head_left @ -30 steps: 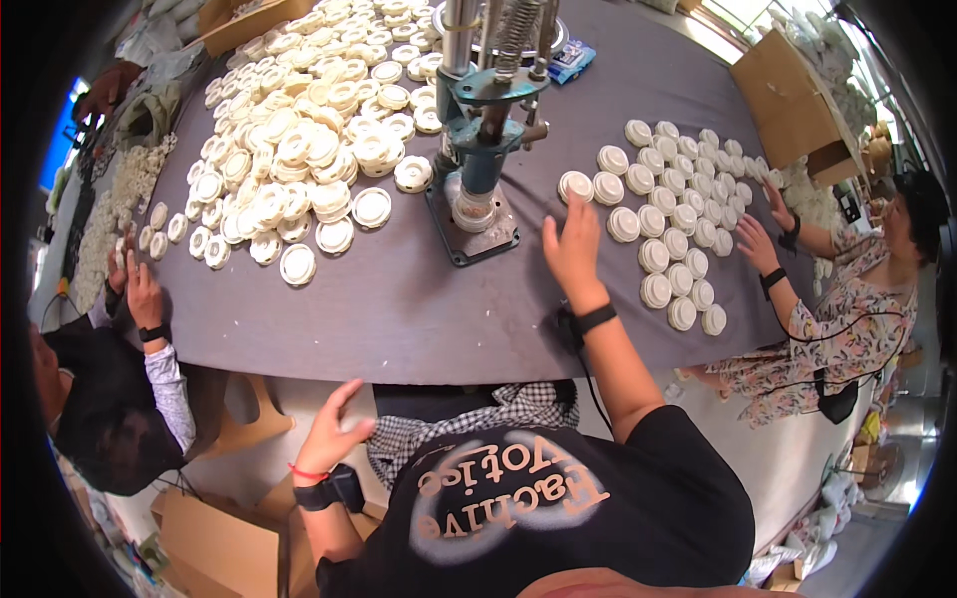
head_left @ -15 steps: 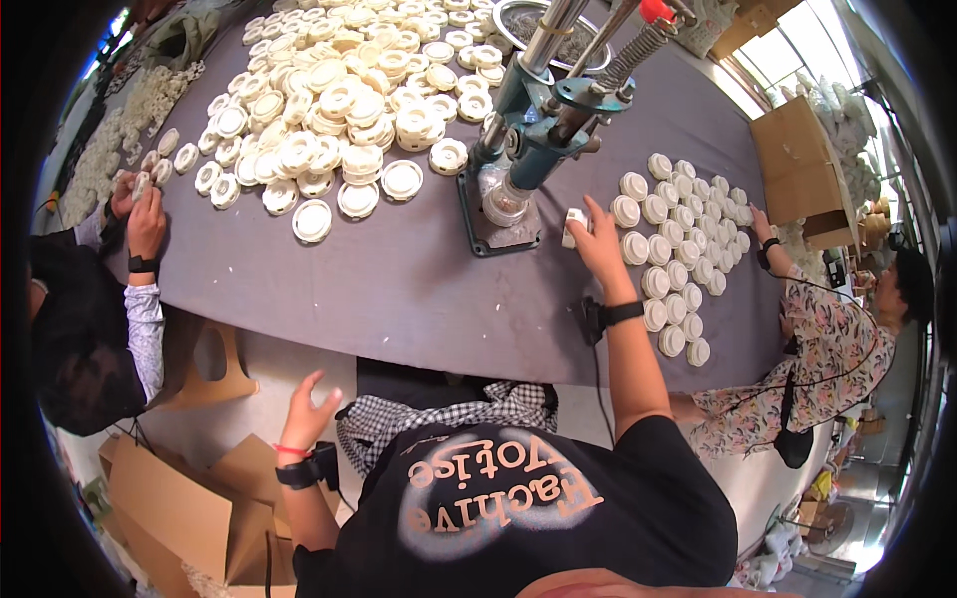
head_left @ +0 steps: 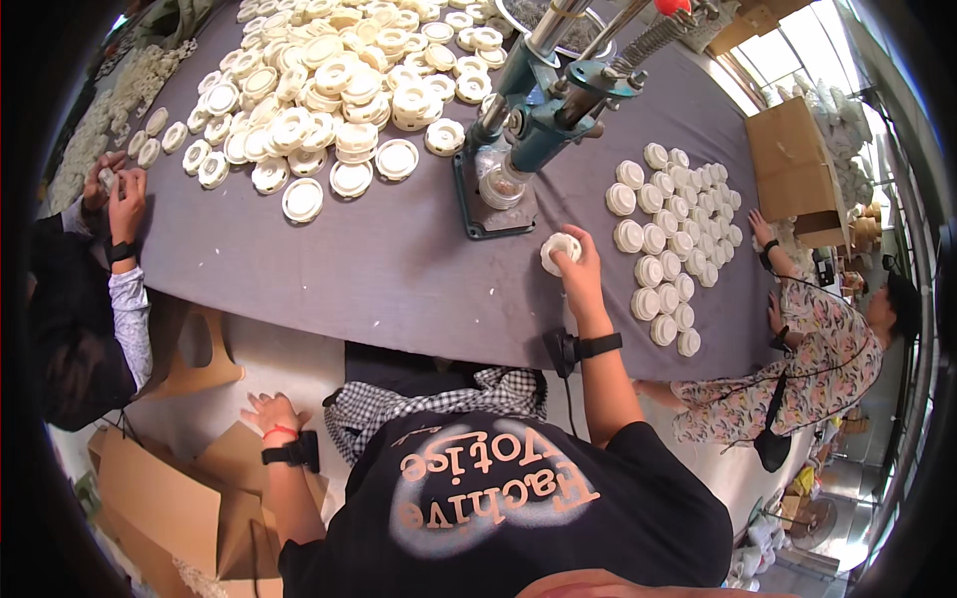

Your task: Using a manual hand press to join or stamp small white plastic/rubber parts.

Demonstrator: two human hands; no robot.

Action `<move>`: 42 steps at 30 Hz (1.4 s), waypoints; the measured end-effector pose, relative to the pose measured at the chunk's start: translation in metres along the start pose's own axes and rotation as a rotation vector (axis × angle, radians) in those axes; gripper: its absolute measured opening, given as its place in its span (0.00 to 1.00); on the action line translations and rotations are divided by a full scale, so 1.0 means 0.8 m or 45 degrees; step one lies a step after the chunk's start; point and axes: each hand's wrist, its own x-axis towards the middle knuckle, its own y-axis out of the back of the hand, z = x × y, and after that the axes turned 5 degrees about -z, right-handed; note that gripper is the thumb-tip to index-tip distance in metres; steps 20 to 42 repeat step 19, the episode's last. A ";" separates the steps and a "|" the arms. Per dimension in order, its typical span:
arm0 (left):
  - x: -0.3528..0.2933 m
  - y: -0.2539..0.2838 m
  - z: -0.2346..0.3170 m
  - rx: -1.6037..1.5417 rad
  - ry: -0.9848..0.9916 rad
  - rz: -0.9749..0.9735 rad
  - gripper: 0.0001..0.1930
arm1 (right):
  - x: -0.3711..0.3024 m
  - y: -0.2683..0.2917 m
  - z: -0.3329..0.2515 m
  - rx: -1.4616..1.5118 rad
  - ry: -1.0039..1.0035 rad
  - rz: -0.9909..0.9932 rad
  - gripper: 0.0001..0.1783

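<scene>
My right hand point(head_left: 582, 277) grips a round white plastic cap point(head_left: 554, 251) by its edge, thumb across its face, just above the grey-covered table point(head_left: 389, 289). Beside it stands a green hand-lever press point(head_left: 480, 189) with a clear round part at the foot of its ram. To the right of my hand lie several rows of round white stepped caps point(head_left: 653, 239). My left hand point(head_left: 275, 412) is empty with its fingers spread, off the table, over an open cardboard box point(head_left: 189, 498).
A big heap of white plastic rings point(head_left: 319, 90) covers the table's far left. Behind the press sits a metal bowl point(head_left: 573, 40). One co-worker point(head_left: 85, 289) handles a small piece at the left; another point(head_left: 797, 349) stands at the right, near a cardboard box point(head_left: 793, 159).
My right hand has come nearer and left, turning the cap so its round face shows. My left hand has moved down and left, toward the box. The left co-worker's hands have shifted slightly.
</scene>
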 end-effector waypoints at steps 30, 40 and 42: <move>0.089 -0.044 -0.096 -2.025 -0.102 -0.536 0.47 | -0.028 0.004 0.008 -1.127 0.337 -0.030 0.45; 0.089 -0.044 -0.096 -2.025 -0.102 -0.536 0.47 | -0.028 0.004 0.008 -1.127 0.337 -0.030 0.45; 0.089 -0.044 -0.096 -2.025 -0.102 -0.536 0.47 | -0.028 0.004 0.008 -1.127 0.337 -0.030 0.45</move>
